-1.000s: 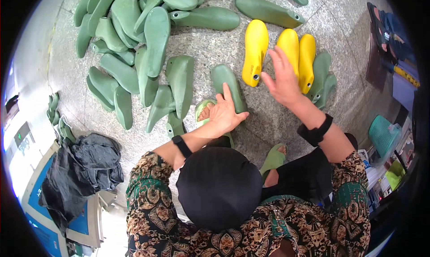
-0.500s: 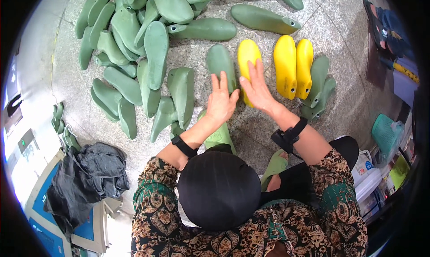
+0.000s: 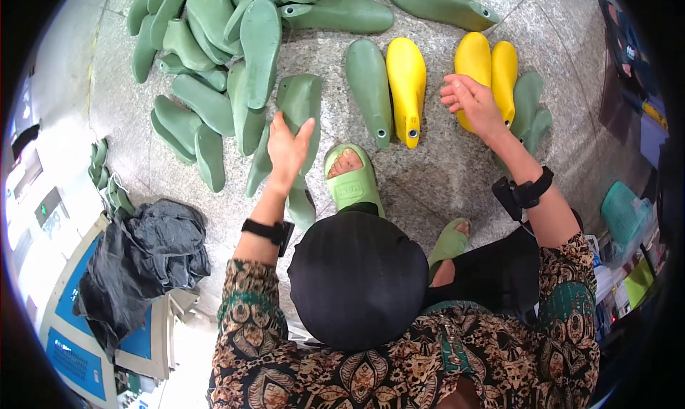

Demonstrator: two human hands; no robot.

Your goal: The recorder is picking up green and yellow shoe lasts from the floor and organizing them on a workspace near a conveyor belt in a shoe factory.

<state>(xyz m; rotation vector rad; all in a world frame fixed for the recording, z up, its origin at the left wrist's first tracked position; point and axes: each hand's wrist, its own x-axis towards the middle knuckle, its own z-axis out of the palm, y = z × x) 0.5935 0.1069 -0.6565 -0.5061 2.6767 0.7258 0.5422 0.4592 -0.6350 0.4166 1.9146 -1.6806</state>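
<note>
My left hand (image 3: 287,151) lies over a green shoe last (image 3: 300,94) at the right edge of the pile, thumb and fingers apart against it. Over the near part of a wide yellow shoe last (image 3: 472,54) is my right hand (image 3: 478,109), its fingers loosely bent with nothing visible in them. A narrower yellow last (image 3: 504,70) lies right beside that one. Between my hands, a green last (image 3: 367,88) and another yellow last (image 3: 406,88) lie side by side, toes pointing away from me.
Many green lasts (image 3: 207,24) are heaped at the far left on the speckled stone floor (image 3: 421,195). Two green lasts (image 3: 528,99) lie right of the yellow pair, and another (image 3: 442,4) lies beyond. My green slipper (image 3: 351,184) is close in front; black cloth (image 3: 146,252) drapes at left.
My left hand has moved left from the middle green last to one by the pile. My right hand has left the middle yellow last and moved right. The view has shifted slightly.
</note>
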